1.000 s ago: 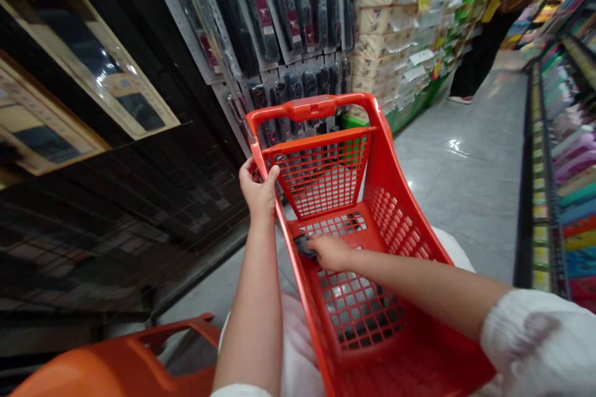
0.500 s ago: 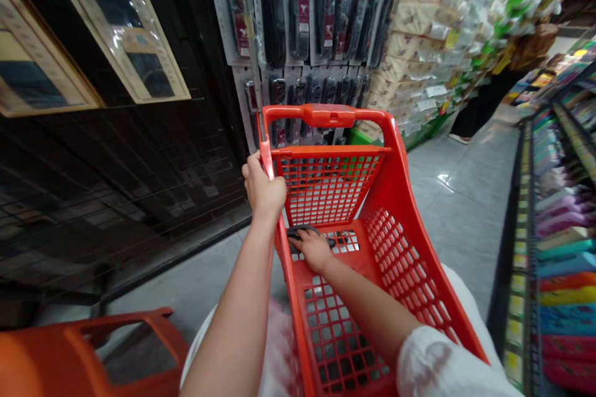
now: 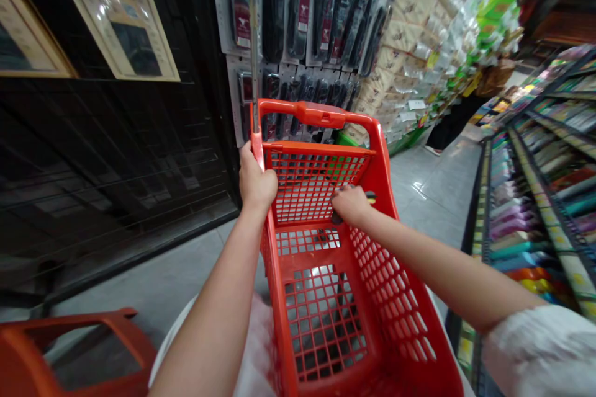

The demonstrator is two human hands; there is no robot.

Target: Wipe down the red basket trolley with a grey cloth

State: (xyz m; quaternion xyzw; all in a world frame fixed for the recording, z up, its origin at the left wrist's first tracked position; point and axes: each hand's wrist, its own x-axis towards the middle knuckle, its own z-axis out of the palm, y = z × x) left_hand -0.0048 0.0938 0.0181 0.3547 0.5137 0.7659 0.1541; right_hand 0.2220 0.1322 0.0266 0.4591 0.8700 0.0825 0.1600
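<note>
A red plastic shopping basket cart (image 3: 311, 262) with a lattice floor and walls stands in front of me. My left hand (image 3: 257, 183) is closed around its left upper edge, just below the end of the raised handle (image 3: 321, 114). Inside the basket, above its floor, my right hand (image 3: 351, 206) is closed on a dark item (image 3: 336, 218) with a yellow patch at its right end. My fingers cover most of that item, so its kind does not show.
Packaged dark goods (image 3: 300, 18) hang on a rack beyond the handle. Framed panels (image 3: 139, 43) are on the dark wall at left. An orange-red frame (image 3: 107, 335) sits low left. Stocked shelves (image 3: 516, 217) line the right; a person's leg (image 3: 449, 127) is farther along the aisle.
My right hand has risen from the basket floor and moved right, carrying the dark item with it. My left hand stays on the basket's edge. The view has shifted slightly to the right.
</note>
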